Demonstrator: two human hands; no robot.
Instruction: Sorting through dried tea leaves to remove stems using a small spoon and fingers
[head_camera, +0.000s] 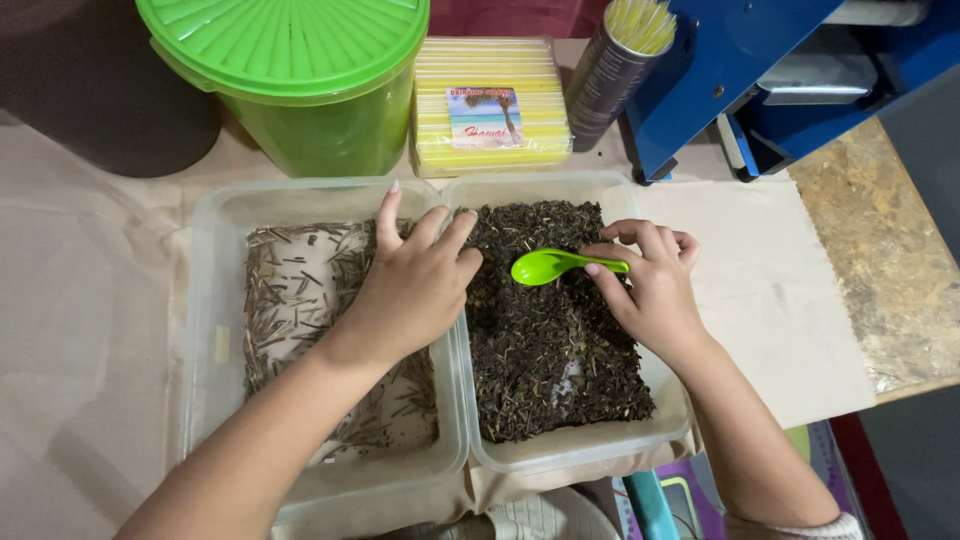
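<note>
Your right hand pinches the handle of a green spoon, its bowl over the dark dried leaves in the right clear tub. Your left hand rests loosely open, holding nothing, across the rim between that tub and the left tub of thin stalks.

Two clear tubs are sitting side by side, walls touching, so no hand is getting between them. The left hand is lying across that shared rim, and the right hand is hovering over the right tub. Behind, a green lidded bucket, a yellow straw pack and a blue machine are crowding the back edge. The pale paper on the right is lying open.
</note>
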